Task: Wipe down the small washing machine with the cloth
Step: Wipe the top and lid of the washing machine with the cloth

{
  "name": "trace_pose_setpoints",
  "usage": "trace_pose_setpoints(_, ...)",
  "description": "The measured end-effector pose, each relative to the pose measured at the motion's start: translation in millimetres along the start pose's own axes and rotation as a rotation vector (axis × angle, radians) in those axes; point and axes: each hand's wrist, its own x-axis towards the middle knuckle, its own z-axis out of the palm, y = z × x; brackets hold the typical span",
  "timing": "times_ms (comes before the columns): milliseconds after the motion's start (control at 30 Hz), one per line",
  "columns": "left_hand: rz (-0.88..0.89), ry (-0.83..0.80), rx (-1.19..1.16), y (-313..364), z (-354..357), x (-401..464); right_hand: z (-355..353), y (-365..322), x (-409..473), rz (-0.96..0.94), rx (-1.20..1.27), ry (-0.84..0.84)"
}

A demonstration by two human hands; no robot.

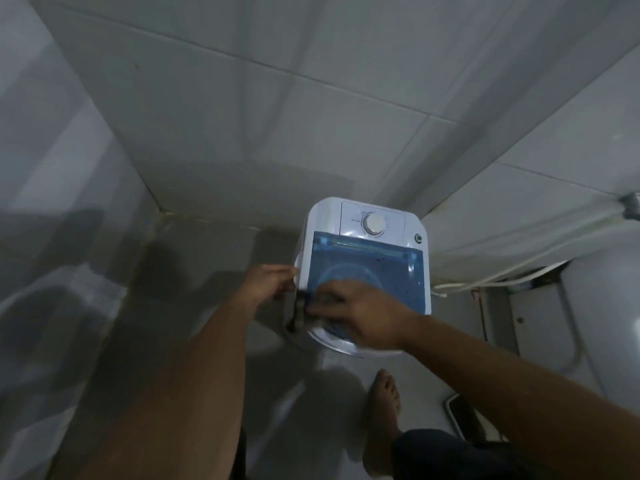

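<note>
A small white washing machine stands on the floor against a tiled wall, with a translucent blue lid and a white dial on its back panel. A dark grey cloth hangs over the machine's front left corner. My right hand lies on the lid's front part, its fingers pressed onto the cloth. Against the machine's left side rests my left hand, fingers touching the white edge beside the cloth. Whether it also grips the cloth is hidden.
Grey tiled walls meet in a corner behind the machine. White hoses run along the wall to the right. A white rounded fixture stands at the right. My bare foot and a dark flat object are on the floor.
</note>
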Motion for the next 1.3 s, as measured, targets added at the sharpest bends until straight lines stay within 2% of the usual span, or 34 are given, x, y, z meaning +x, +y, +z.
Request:
trace_pose_setpoints(133,0.014,0.018,-0.019,-1.7,-0.7,3.4,-40.1,71.2,46.2,0.507,0.07,0.343)
trace_pose_setpoints(200,0.013,0.025,-0.012,-4.4,-2.5,4.5,-50.1,97.3,69.1,0.755,0.043,0.362)
trace_pose_setpoints(267,0.011,0.014,-0.004,-5.6,-3.4,4.7,-48.2,94.8,83.4,0.889,-0.048,0.255)
trace_pose_setpoints(333,0.003,0.014,0.009,-6.3,-3.0,6.0,-36.4,72.8,87.1,0.824,-0.229,0.192)
trace_pose_setpoints(400,0.003,0.004,0.002,-5.6,-2.8,7.0,-17.5,46.8,81.4,0.608,-0.352,0.181)
trace_pose_setpoints(467,0.006,0.0,-0.02,-4.2,-2.5,6.5,-4.4,29.0,72.7,0.438,-0.324,0.139)
trace_pose_setpoints(500,0.007,0.005,-0.021,-3.7,-2.1,6.1,-6.9,29.9,71.5,0.411,-0.273,0.126)
trace_pose_setpoints(600,0.0,0.011,-0.003,-3.3,-1.6,4.7,-36.2,57.0,81.2,0.568,-0.103,0.178)
trace_pose_setpoints(667,0.001,0.017,0.005,-4.8,-2.4,5.8,-52.2,78.8,88.2,0.743,-0.121,0.245)
trace_pose_setpoints(767,0.005,0.013,0.001,-4.9,-4.2,3.7,-46.1,76.9,96.9,0.898,-0.196,0.169)
trace_pose_setpoints(833,0.0,0.002,0.003,-3.7,-3.5,3.3,-30.1,55.6,98.3,0.846,-0.286,0.159)
trace_pose_setpoints(933,-0.016,-0.006,-0.006,-1.9,-0.8,3.8,-9.1,26.1,94.9,0.61,-0.353,0.159)
trace_pose_setpoints(1000,-0.004,-0.006,0.003,-2.6,0.1,3.3,-12.4,26.5,96.7,0.456,-0.239,0.102)
trace_pose_setpoints(1067,0.014,0.005,0.019,-3.9,-1.0,2.6,-34.4,42.3,108.1,0.394,-0.065,0.017)
trace_pose_setpoints(1133,0.021,0.015,0.029,-4.7,-2.1,2.0,-58.6,63.6,121.4,0.49,0.004,0.068)
trace_pose_setpoints(1167,0.021,0.019,0.021,-4.9,-2.4,1.9,-65.4,72.7,126.7,0.579,-0.04,0.108)
trace_pose_setpoints(1233,0.024,0.017,-0.011,-5.9,-3.1,2.7,-65.9,74.9,132.6,0.711,-0.173,0.077)
trace_pose_setpoints(1300,0.029,0.017,-0.027,-6.4,-2.8,3.5,-51.4,60.7,131.2,0.686,-0.269,0.025)
